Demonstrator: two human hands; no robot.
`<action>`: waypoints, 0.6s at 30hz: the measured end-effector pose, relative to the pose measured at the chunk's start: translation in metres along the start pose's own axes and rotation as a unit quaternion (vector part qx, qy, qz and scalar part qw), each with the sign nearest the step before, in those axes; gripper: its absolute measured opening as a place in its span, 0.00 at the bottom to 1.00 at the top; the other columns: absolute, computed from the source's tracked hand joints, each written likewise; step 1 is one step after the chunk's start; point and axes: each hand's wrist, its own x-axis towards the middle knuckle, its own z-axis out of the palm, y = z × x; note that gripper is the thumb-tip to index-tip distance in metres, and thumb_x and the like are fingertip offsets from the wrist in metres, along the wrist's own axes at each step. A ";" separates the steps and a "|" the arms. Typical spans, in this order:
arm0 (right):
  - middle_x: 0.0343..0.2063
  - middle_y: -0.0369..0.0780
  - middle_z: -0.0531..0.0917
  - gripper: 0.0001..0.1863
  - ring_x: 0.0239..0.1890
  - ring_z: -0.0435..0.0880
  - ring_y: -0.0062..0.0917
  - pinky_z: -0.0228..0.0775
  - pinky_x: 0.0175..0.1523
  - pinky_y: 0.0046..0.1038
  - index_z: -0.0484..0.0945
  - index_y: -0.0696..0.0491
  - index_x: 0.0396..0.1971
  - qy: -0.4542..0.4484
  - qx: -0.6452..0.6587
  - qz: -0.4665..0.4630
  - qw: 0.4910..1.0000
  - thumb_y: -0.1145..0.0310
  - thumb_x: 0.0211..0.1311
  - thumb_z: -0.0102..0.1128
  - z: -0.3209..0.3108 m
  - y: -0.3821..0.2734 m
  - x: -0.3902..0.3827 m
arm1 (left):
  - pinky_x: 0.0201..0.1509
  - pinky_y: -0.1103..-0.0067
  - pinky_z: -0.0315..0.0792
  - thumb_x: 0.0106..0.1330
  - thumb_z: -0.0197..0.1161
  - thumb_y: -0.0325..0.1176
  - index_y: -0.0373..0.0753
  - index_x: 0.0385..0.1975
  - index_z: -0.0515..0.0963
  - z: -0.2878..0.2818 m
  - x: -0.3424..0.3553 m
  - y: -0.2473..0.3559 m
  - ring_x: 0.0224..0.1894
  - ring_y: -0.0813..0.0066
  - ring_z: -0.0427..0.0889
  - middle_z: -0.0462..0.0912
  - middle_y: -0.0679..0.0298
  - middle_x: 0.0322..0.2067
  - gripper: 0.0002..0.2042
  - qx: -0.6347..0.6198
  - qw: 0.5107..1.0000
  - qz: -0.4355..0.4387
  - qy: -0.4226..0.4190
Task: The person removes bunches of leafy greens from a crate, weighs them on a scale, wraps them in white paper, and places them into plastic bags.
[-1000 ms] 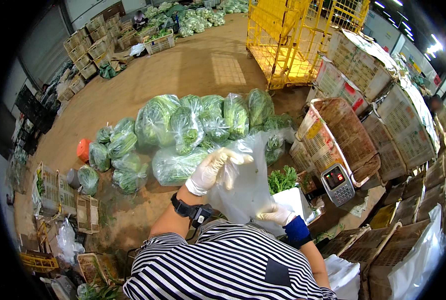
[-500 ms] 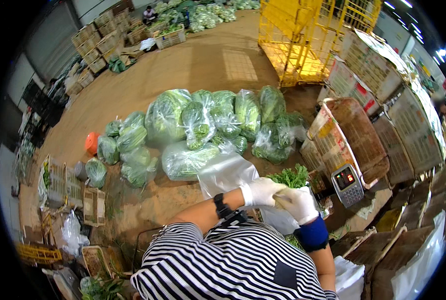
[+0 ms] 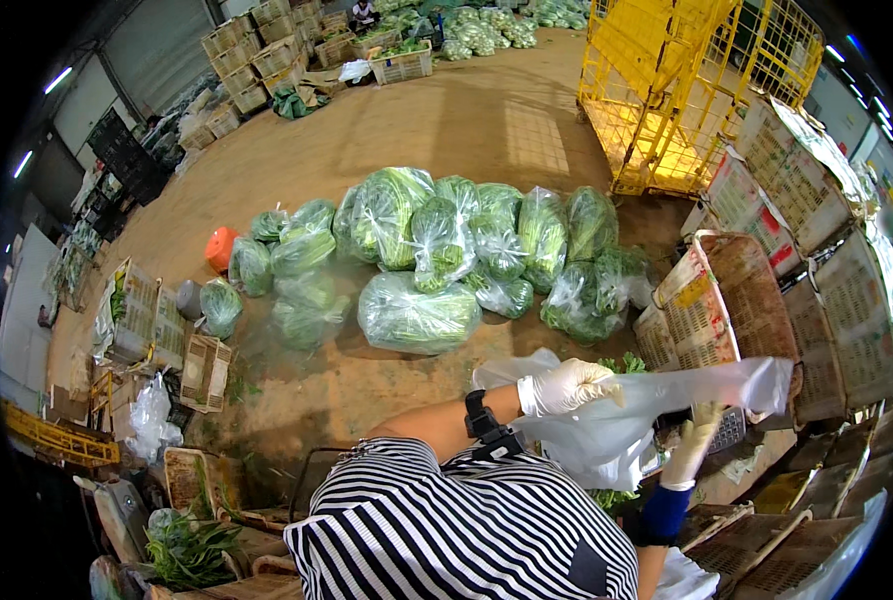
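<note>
My left hand [image 3: 572, 390], in a white glove, grips a clear plastic bag [image 3: 685, 386] that stretches out to the right. My right hand [image 3: 695, 448], also gloved, is raised at the bag's lower right with its fingers apart and their tips partly against the plastic. Loose leafy greens [image 3: 625, 364] show behind the bag. A weighing-scale keypad [image 3: 728, 426] is mostly hidden by the bag and my right hand.
Several bagged bundles of greens [image 3: 418, 313] lie on the floor ahead. An orange bucket [image 3: 221, 245] stands left. A yellow cage trolley [image 3: 631, 145] is behind, stacked crates [image 3: 846, 317] line the right, and a distant person [image 3: 362, 14] sits at the back.
My hands have separated: the right one swung right and its fingers spread, while the left rose slightly rightward. The bag now stretches sideways over the scale. The view has also shifted.
</note>
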 end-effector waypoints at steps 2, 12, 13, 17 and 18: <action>0.50 0.43 0.70 0.35 0.47 0.70 0.25 0.62 0.51 0.27 0.60 0.59 0.55 -0.237 -0.077 0.032 0.968 0.58 0.50 0.62 -0.006 0.014 -0.003 | 0.37 0.80 0.67 0.65 0.50 0.42 0.37 0.36 0.77 -0.004 0.001 0.014 0.31 0.79 0.73 0.78 0.63 0.28 0.15 0.008 0.999 -0.032 -0.012; 0.21 0.37 0.79 0.13 0.24 0.76 0.19 0.67 0.30 0.20 0.79 0.60 0.26 -0.340 -0.201 0.166 0.904 0.63 0.52 0.62 0.014 -0.017 -0.019 | 0.45 0.79 0.67 0.67 0.46 0.42 0.37 0.33 0.78 -0.048 -0.007 0.003 0.36 0.77 0.76 0.80 0.63 0.32 0.16 0.030 0.996 -0.086 -0.011; 0.18 0.37 0.78 0.16 0.21 0.75 0.17 0.66 0.28 0.19 0.76 0.60 0.19 -0.394 -0.255 0.081 0.879 0.61 0.54 0.59 0.015 -0.019 -0.016 | 0.44 0.79 0.68 0.66 0.47 0.43 0.37 0.32 0.78 -0.049 -0.005 -0.004 0.35 0.77 0.76 0.80 0.63 0.30 0.17 0.038 0.993 -0.111 -0.010; 0.16 0.35 0.77 0.17 0.20 0.74 0.15 0.67 0.28 0.18 0.72 0.57 0.15 -0.413 -0.151 0.218 0.871 0.62 0.56 0.57 0.015 -0.006 -0.024 | 0.38 0.79 0.69 0.65 0.48 0.47 0.37 0.28 0.78 -0.052 0.001 -0.002 0.30 0.76 0.76 0.79 0.61 0.25 0.19 0.126 0.973 -0.193 0.003; 0.16 0.36 0.77 0.13 0.22 0.75 0.16 0.68 0.29 0.20 0.73 0.56 0.16 -0.398 -0.046 0.284 0.871 0.65 0.56 0.58 0.022 -0.009 -0.028 | 0.36 0.78 0.69 0.64 0.49 0.47 0.37 0.27 0.78 -0.053 0.004 0.003 0.28 0.76 0.76 0.79 0.60 0.24 0.19 0.161 0.965 -0.208 0.009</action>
